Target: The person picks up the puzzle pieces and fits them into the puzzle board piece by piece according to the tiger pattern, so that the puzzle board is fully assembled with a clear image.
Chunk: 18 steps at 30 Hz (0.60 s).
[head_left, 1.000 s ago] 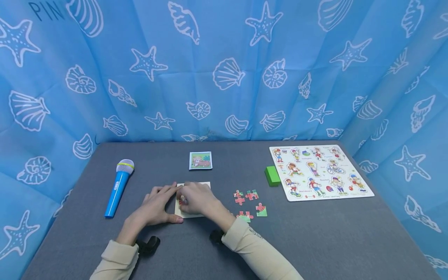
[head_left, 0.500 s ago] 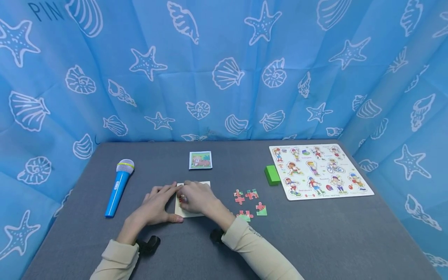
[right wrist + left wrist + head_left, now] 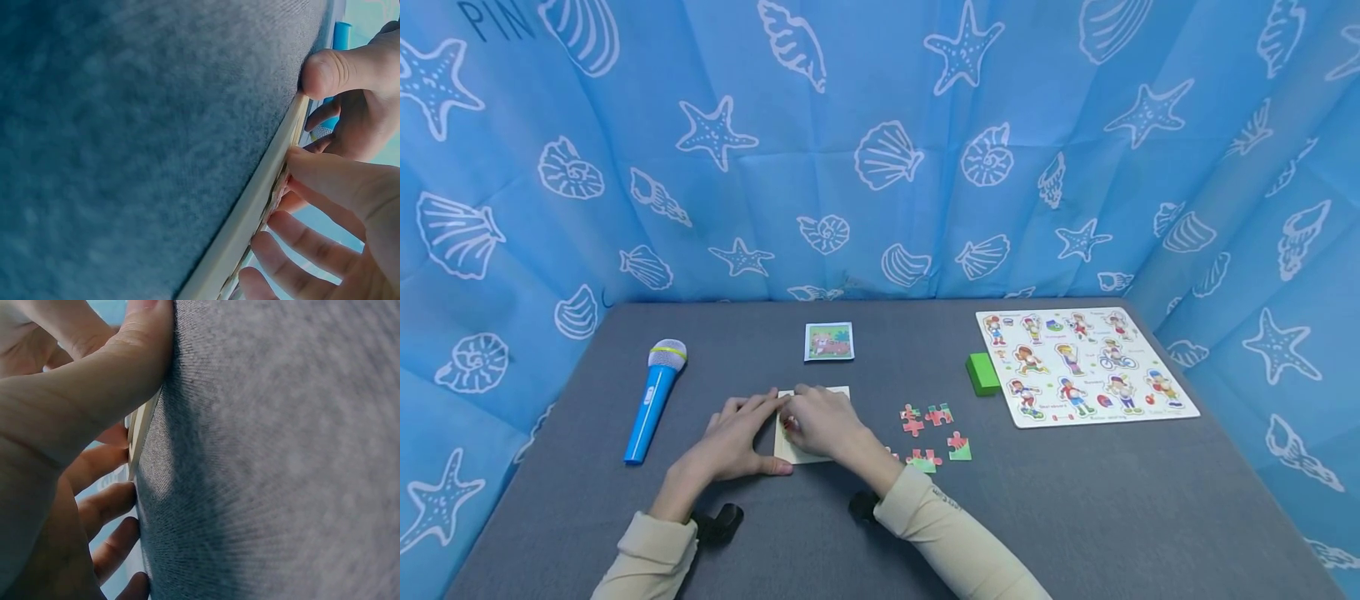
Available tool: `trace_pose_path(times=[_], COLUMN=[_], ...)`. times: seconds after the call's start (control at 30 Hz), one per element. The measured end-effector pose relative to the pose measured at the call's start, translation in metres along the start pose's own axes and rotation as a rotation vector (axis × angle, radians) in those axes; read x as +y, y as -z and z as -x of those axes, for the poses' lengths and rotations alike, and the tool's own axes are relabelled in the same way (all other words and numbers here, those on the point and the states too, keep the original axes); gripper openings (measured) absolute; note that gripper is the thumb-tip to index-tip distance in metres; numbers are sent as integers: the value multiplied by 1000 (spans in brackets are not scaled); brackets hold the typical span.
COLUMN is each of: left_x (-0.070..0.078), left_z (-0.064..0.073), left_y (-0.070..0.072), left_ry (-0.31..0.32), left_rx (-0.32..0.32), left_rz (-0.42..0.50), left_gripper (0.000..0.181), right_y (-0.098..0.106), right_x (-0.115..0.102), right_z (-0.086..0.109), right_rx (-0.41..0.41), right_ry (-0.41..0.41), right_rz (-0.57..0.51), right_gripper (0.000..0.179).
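Unmoved since earlier, left hand (image 3: 730, 445) (fingers apart) and right hand (image 3: 823, 422) (finger grip indiscernible) touch 1 board (image 3: 800, 456) near at least 4 puzzle pieces (image 3: 960, 448).

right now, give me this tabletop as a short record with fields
left hand: touches the left side of the cream board
right hand: over the cream board, touching a coloured piece
loose jigsaw pieces: right of the cream board
picture card: beyond the cream board
blue toy microphone: left of both hands
green block: beside the sports puzzle board
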<state>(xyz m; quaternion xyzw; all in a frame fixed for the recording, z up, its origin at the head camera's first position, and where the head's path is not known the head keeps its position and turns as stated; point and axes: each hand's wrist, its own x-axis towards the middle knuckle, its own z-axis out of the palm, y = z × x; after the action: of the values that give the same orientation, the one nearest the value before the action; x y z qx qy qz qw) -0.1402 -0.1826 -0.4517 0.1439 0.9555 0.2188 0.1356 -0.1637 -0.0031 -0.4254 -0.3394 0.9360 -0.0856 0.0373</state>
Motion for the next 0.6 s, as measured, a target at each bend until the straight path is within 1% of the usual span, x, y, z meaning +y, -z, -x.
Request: trace_pose_path(times=[0.17, 0.27, 0.47, 0.6], left_x=[0, 0, 2, 3], left_z=[0, 0, 1, 2], left_y=[0, 0, 1, 2], left_ry=[-10, -13, -18, -14], left_rx=[-2, -7, 0, -2], left_rz=[-4, -4, -8, -4], left_gripper=[103, 103, 104, 104], right_y=[1, 2, 0, -1], right_x=[-2, -2, -1, -1], right_z=[1, 2, 1, 1], right_rx=[-17, -30, -28, -18], right_ry=[-15, -21, 7, 8], right_rz=[20, 9, -5, -5], right_gripper=[11, 10, 11, 10])
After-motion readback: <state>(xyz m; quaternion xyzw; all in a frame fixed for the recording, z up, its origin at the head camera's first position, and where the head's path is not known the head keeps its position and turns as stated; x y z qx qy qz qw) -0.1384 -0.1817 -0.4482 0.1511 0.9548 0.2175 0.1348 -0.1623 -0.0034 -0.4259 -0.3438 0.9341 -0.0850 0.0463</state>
